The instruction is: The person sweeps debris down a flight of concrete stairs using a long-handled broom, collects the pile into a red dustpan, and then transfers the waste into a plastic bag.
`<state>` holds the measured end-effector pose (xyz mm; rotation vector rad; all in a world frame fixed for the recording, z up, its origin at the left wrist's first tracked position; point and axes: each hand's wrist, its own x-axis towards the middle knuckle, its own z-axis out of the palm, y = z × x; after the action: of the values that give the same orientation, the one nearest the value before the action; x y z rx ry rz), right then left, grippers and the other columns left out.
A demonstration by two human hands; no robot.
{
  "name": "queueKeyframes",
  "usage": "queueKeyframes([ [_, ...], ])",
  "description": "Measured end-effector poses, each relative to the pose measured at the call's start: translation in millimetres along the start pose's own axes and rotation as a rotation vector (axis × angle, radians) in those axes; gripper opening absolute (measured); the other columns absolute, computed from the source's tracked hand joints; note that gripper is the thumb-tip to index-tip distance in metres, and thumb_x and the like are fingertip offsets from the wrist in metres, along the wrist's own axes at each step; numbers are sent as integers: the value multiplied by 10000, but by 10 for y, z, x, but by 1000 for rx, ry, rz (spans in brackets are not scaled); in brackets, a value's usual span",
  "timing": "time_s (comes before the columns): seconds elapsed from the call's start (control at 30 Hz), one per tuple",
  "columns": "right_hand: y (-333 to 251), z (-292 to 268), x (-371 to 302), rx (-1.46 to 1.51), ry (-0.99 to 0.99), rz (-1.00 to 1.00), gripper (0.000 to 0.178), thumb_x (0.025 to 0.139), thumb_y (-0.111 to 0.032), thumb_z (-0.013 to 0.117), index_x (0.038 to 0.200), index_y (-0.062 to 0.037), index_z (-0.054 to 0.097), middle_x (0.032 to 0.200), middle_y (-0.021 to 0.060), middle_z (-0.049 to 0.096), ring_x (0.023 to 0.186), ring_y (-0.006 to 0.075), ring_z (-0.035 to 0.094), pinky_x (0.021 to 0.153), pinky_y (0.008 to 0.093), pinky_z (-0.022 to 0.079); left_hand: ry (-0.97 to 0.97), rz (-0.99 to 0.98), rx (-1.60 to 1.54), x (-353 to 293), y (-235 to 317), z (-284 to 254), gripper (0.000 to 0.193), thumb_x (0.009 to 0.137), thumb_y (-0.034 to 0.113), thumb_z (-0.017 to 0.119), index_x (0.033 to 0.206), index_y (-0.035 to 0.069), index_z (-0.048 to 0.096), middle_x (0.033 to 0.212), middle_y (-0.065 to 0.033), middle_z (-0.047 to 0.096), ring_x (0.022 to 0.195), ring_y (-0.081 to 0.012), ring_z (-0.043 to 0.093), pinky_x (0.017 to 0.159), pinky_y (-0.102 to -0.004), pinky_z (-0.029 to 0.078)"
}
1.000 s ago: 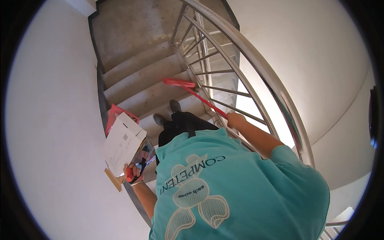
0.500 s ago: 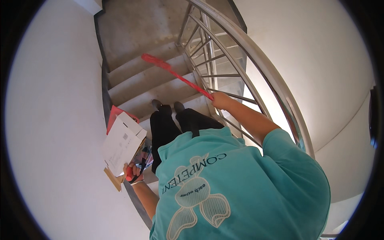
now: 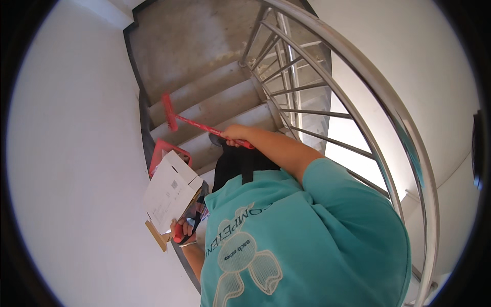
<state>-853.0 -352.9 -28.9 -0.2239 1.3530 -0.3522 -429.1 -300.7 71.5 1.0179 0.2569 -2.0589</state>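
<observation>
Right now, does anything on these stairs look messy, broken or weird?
Nothing looks spilled or broken. The right hand holds a red broom out over the concrete steps, and the left hand grips a red dustpan with a white cardboard box resting in it, tipped at an angle.

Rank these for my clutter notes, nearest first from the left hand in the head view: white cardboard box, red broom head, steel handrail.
From the left hand:
1. White cardboard box, directly above it, touching.
2. Red broom head, farther up over the steps.
3. Steel handrail, far right.
</observation>
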Motion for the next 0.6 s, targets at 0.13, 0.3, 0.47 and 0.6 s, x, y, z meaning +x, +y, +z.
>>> queueKeyframes([
  [0.13,656,-243,29,-120,166,17,244,852,-298,498,944,-73,523,579,61,492,428,123,457,376,277,380,-65,-97,-27,180,-286,-598,279,857,243,486,958,-17,474,669,-97,560,325,-96,341,280,-226,270],
  [0.3,1216,-758,-442,-152,116,127,182,840,-234,494,889,-63,533,471,46,436,363,145,429,331,319,318,10,-95,-23,59,-150,-791,278,873,250,451,911,-23,487,700,-120,583,305,-106,326,264,-230,261],
  [0.47,1018,-1198,-1023,-245,232,271,290,828,-192,478,1109,-180,547,489,18,424,360,121,402,324,266,317,64,-9,18,286,52,-931,247,874,252,445,911,13,491,681,-109,581,311,-113,345,265,-233,277],
  [0.6,909,-1401,-1320,-377,339,358,388,801,-141,453,1179,-196,521,518,38,455,366,126,423,326,289,355,47,-37,64,347,75,-680,237,865,243,460,923,14,476,672,-106,571,315,-117,354,267,-231,282],
])
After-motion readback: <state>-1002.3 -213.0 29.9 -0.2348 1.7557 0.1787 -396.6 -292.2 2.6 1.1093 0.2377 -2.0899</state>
